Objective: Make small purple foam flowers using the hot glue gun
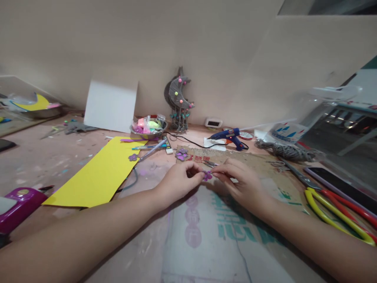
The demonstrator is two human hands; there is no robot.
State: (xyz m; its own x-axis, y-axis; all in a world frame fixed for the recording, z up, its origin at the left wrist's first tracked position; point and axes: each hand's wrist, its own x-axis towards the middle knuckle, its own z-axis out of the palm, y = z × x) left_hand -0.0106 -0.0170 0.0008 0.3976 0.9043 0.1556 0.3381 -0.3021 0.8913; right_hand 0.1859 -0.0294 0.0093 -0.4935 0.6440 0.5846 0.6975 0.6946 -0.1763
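Between the fingertips of both hands is a small purple flower, held a little above the printed cardboard. My left hand pinches its left side with thumb and forefinger. From the other side, my right hand has its thumb and forefinger closed at the flower's edge; the exact contact there is too small to make out. Just beyond the hands lie more purple flowers on the cardboard sheet. A small metal tool rests behind the fingers, partly hidden.
Yellow paper lies left, bearing another purple flower and pens. A blue glue gun stands at the back. Scissors, a phone and grey cord are right. A decorated moon leans by the wall.
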